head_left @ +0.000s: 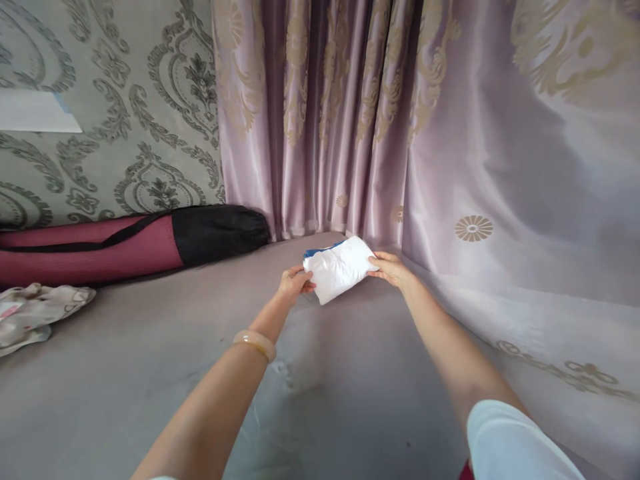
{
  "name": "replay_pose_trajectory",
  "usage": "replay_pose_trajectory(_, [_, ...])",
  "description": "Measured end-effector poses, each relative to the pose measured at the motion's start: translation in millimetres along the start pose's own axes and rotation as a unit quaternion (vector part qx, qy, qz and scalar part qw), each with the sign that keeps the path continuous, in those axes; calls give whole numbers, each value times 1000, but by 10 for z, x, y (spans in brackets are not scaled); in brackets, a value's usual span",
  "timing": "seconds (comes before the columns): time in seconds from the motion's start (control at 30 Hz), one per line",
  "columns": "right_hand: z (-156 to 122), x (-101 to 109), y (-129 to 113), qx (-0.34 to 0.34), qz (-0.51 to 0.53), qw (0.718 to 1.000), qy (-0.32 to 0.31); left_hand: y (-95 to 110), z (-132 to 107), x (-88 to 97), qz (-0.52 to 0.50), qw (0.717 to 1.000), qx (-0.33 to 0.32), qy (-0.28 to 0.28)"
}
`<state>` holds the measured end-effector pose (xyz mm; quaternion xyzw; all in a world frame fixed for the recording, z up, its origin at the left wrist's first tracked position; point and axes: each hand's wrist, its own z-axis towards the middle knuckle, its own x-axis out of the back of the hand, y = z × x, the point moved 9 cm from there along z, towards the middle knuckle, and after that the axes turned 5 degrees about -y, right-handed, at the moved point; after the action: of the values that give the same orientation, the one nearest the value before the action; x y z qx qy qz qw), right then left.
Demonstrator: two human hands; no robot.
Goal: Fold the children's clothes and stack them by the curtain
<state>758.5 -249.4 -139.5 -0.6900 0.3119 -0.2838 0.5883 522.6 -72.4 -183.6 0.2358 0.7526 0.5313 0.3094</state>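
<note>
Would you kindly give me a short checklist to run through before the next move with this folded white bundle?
1. Grip of the left hand on the folded white bundle: ok, fingers on its left edge.
2. Grip of the right hand: ok, on the right edge.
3. Fold tidy: not ok, a blue layer peeks out at the top.
4. Bundle resting on the grey surface: cannot tell.
5. The rolled mat bag and crumpled cloth apart from it: ok, both far left.
6. Bundle apart from the curtain: cannot tell.
</note>
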Motion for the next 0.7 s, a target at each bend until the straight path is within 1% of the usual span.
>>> replay_pose_trajectory(0.1, [172, 58, 27, 18, 0, 999, 47, -27, 121, -93, -25, 1000, 11, -4])
replay_pose_trajectory(0.23, [308, 56, 40, 40, -8, 996, 81, -20, 232, -153, -58, 998, -5, 6])
replay_pose_trajectory(0.33, [357, 59, 19, 55, -21, 994, 96, 20, 276, -211, -72, 997, -26, -2])
replay_pose_trajectory(0.43, [390, 106, -5, 70, -48, 989, 117, 34, 266, -239, -72, 996, -43, -15])
replay_pose_trajectory(0.5, [409, 154, 9, 73, -79, 985, 135, -17, 224, -207, -58, 997, -43, -19])
replay_pose_trajectory(0.6, [417, 214, 63, 69, -151, 972, 165, -178, 113, -85, -8, 999, -31, -15])
replay_pose_trajectory(0.7, [384, 174, 96, 76, -235, 952, 182, -332, -23, 52, 59, 998, -28, -11])
